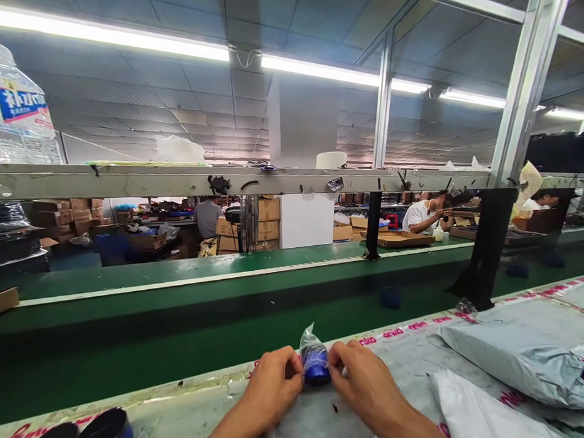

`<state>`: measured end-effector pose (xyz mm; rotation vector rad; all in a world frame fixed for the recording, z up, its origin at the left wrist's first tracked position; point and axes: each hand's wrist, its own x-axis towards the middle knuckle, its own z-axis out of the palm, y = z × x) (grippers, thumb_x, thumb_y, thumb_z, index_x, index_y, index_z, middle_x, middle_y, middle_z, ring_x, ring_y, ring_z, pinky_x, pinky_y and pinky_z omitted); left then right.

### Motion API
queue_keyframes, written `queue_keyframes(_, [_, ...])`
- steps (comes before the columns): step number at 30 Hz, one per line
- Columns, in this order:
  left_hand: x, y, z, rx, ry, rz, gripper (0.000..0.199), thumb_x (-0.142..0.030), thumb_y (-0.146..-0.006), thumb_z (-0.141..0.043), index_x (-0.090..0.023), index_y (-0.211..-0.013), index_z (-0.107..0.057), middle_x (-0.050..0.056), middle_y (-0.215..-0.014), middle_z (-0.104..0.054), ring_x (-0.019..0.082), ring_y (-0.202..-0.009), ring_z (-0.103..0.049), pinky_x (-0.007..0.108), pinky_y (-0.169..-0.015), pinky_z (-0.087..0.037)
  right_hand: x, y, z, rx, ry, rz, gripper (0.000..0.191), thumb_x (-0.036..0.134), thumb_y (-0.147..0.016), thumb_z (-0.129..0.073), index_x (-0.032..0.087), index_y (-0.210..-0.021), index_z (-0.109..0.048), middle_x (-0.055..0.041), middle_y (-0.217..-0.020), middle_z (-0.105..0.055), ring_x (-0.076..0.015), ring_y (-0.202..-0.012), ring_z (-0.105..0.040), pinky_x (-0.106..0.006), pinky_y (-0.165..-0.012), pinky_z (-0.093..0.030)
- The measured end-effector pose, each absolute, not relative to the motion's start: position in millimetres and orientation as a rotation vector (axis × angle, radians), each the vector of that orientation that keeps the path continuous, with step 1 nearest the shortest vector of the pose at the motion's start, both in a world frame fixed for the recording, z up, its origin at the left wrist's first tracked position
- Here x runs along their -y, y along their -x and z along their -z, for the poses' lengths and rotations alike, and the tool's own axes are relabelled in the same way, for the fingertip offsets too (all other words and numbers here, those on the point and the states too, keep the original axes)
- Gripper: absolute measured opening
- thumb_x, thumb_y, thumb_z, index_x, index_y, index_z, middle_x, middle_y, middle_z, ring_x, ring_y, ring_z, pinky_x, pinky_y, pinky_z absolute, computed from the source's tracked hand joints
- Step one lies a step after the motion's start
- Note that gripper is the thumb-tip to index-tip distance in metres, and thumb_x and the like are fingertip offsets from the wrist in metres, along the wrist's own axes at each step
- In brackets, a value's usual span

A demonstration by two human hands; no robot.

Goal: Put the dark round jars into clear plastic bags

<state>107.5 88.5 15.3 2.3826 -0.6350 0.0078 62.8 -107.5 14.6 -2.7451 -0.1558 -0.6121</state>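
Head view, angled down at pale plastic-covered table: blue cylindrical item in clear plastic bag, near table's far edge, pinched btw left hand and right hand. Both hands closed narrow on it, fingers on bag's sides; they hide part of item, so full shape and any label can't be made out, nor whether it touches table. Bag's top sticks up in crumpled peak. Forearms cut off by bottom edge. Grey-white plastic mailer bags lie right of right hand; dark round tubs w/ blue sides cut off lower left.
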Motion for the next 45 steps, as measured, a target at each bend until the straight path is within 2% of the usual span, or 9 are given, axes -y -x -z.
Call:
queue_keyframes(8, [-78.9, -108.3, -16.1, 0.419, -2.219, -0.005, 0.012, -0.009, -0.073, -0.056, -0.020, -0.072, -0.061, -0.002, -0.069, -0.066, 0.016, -0.068, -0.059, 0.024, -0.059, -0.034, 102.2, -55.0, -27.3, 0.062, 2.697, 0.426, 0.017, 0.012, -0.088, -0.055, 0.023, -0.083, -0.067, -0.0045, -0.091, -0.074, -0.0263, -0.091, -0.065, -0.037, -0.083, -0.039])
queue_keyframes(15, [-72.3, -119.6, -20.0, 0.164, -2.036, 0.227, 0.013, -0.009, -0.079, -0.046, -0.021, -0.076, -0.050, -0.001, -0.063, -0.065, 0.015, -0.054, -0.064, 0.022, -0.049, -0.044, 107.6, -70.4, -46.2, -0.094, 2.542, 0.328, 0.016, 0.020, -0.089, -0.049, 0.024, -0.079, -0.060, 0.0016, -0.068, -0.070, -0.0183, -0.066, -0.064, -0.027, -0.057, -0.035])
queue_keyframes(20, [-82.3, -112.6, -42.1, 0.163, -2.078, 0.153, 0.011, -0.011, -0.074, -0.050, -0.020, -0.069, -0.055, -0.002, -0.061, -0.061, 0.013, -0.053, -0.058, 0.021, -0.048, -0.038, 110.2, -65.8, -67.8, -0.098, 2.519, 0.302, 0.016, 0.018, -0.082, -0.049, 0.024, -0.073, -0.060, 0.0029, -0.067, -0.069, -0.0169, -0.064, -0.063, -0.027, -0.056, -0.035])
queue_keyframes(27, [-89.1, -100.4, -51.0, 0.241, -2.275, -0.080, 0.018, -0.013, -0.073, -0.053, -0.019, -0.057, -0.061, -0.002, -0.060, -0.062, 0.014, -0.061, -0.053, 0.025, -0.055, -0.029, 111.4, -55.8, -62.7, -0.132, 2.597, 0.324, 0.023, 0.015, -0.083, -0.047, 0.026, -0.091, -0.067, -0.0004, -0.081, -0.077, -0.0255, -0.081, -0.069, -0.033, -0.065, -0.038])
queue_keyframes(30, [-92.0, -94.9, -50.3, 0.243, -2.344, -0.203, 0.024, -0.017, -0.081, -0.051, -0.020, -0.061, -0.063, -0.001, -0.066, -0.065, 0.016, -0.066, -0.056, 0.027, -0.060, -0.030, 115.7, -52.7, -59.2, -0.164, 2.564, 0.398, 0.030, 0.020, -0.089, -0.040, 0.025, -0.104, -0.065, -0.0035, -0.105, -0.077, -0.0259, -0.096, -0.069, -0.036, -0.077, -0.044])
queue_keyframes(33, [-98.0, -89.1, -53.4, 0.281, -2.365, -0.288, 0.030, -0.031, -0.094, -0.046, -0.023, -0.074, -0.068, 0.000, -0.078, -0.068, 0.019, -0.075, -0.061, 0.030, -0.068, -0.037, 127.1, -44.7, -60.1, -0.140, 2.454, 0.485, 0.033, 0.032, -0.092, -0.036, 0.026, -0.105, -0.066, -0.0037, -0.108, -0.075, -0.0243, -0.093, -0.068, -0.038, -0.082, -0.048])
queue_keyframes(36, [-102.2, -84.9, -53.5, 0.413, -2.311, -0.395, 0.028, -0.043, -0.097, -0.045, -0.026, -0.107, -0.065, 0.003, -0.114, -0.068, 0.021, -0.095, -0.066, 0.034, -0.082, -0.049, 148.1, -28.8, -64.9, -0.166, 2.372, 0.571, 0.036, 0.043, -0.091, -0.040, 0.026, -0.105, -0.068, -0.0053, -0.104, -0.075, -0.0250, -0.088, -0.068, -0.040, -0.079, -0.051])
queue_keyframes(39, [-98.9, -79.4, -49.5, 0.726, -2.239, -0.666, 0.028, -0.042, -0.095, -0.053, -0.026, -0.116, -0.062, 0.008, -0.137, -0.057, 0.026, -0.116, -0.062, 0.040, -0.095, -0.053, 176.0, -2.0, -69.8, -0.173, 2.367, 0.674, 0.037, 0.050, -0.092, -0.047, 0.026, -0.110, -0.069, -0.0072, -0.111, -0.075, -0.0249, -0.092, -0.069, -0.036, -0.075, -0.055])
queue_keyframes(45, [-70.9, -62.6, -48.1, 1.278, -2.064, -1.020, 0.010, -0.023, -0.093, -0.055, -0.026, -0.098, -0.063, 0.008, -0.122, -0.064, 0.026, -0.111, -0.066, 0.041, -0.087, -0.060, 231.5, 66.2, -42.1, -0.111, 2.749, 0.874, 0.023, 0.041, -0.094, -0.055, 0.032, -0.095, -0.076, -0.0049, -0.110, -0.076, -0.0242, -0.099, -0.072, -0.033, -0.081, -0.060])
